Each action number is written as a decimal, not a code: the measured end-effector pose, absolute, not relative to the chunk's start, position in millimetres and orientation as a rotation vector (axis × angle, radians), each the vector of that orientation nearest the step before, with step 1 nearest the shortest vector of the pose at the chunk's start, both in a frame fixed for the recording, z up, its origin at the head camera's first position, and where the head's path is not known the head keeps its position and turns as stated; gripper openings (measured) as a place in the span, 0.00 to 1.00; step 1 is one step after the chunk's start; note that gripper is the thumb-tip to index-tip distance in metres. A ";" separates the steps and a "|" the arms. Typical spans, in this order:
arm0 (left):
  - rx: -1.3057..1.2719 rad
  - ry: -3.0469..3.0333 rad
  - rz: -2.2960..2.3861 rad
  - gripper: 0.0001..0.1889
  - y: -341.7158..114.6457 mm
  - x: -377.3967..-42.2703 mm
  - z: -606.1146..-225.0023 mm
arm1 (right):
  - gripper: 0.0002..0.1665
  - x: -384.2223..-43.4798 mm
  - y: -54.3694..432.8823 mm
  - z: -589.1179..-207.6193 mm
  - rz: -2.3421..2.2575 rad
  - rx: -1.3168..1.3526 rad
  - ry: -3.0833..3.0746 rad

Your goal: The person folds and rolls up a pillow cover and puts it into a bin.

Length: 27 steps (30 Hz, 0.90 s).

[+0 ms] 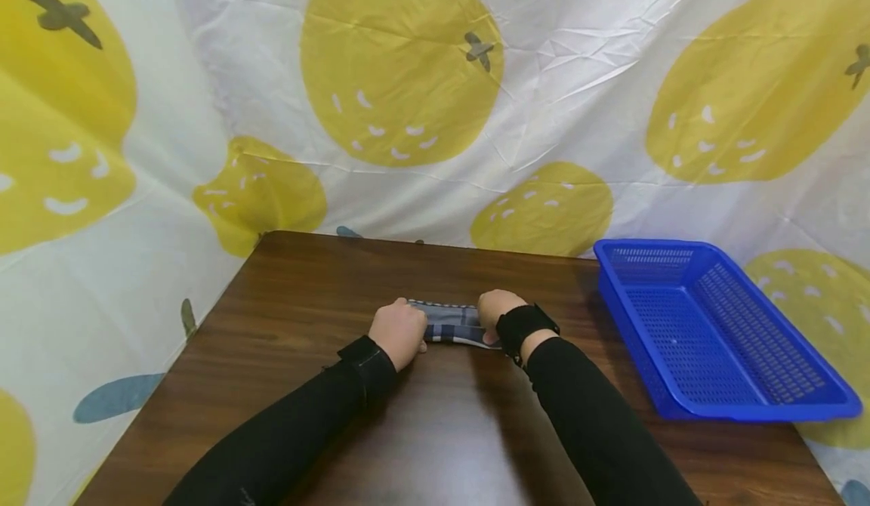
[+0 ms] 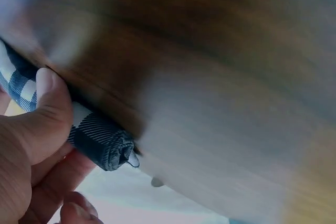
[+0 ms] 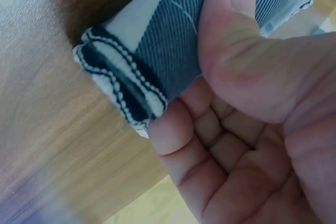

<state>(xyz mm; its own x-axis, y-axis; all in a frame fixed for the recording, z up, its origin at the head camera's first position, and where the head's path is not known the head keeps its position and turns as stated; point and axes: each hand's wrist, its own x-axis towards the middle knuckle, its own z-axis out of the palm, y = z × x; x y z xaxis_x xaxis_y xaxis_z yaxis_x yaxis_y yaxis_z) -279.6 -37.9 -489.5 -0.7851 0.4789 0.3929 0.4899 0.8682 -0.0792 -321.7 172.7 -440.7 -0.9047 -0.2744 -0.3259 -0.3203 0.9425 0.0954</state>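
Observation:
A small checked cloth [image 1: 450, 317] in navy, grey and white lies at the middle of the table, partly folded or rolled over along its near edge. My left hand [image 1: 399, 332] pinches its left end, and my right hand [image 1: 499, 313] pinches the right end. Seen from the left wrist, the thumb [image 2: 51, 95] presses on the rolled cloth [image 2: 102, 140], whose layered end sticks out past the fingers. From the right wrist, the cloth [image 3: 168, 51] shows stitched, folded layers at its end, held between thumb [image 3: 226, 30] and curled fingers.
A blue plastic basket [image 1: 649, 366] with perforated sides stands on the right of the brown wooden table [image 1: 326, 279]. Behind and to the left hangs a white curtain [image 1: 258, 60] with yellow fruit prints, close to the table's back edge.

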 end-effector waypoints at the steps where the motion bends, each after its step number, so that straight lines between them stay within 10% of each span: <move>1: -0.713 -2.652 -0.052 0.14 -38.5 -279.6 -488.3 | 0.19 -322.4 172.4 -440.4 0.209 -0.429 2.772; 12: -0.718 -2.680 -0.130 0.12 -39.0 -284.1 -491.3 | 0.28 -320.1 173.6 -440.6 0.162 -0.439 2.767; 27: -0.888 -3.230 0.002 0.20 -35.7 -345.2 -464.5 | 0.14 -314.8 190.2 -452.8 -0.106 -0.576 2.870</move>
<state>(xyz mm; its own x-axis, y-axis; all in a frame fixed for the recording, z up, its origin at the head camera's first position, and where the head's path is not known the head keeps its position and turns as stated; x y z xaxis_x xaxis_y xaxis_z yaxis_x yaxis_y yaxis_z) -345.2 -35.7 -464.5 -0.8394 0.5056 -0.1993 0.5058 0.8610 0.0536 -314.8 190.2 -452.8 -0.9010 -0.3889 -0.1920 -0.3736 0.9208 -0.1117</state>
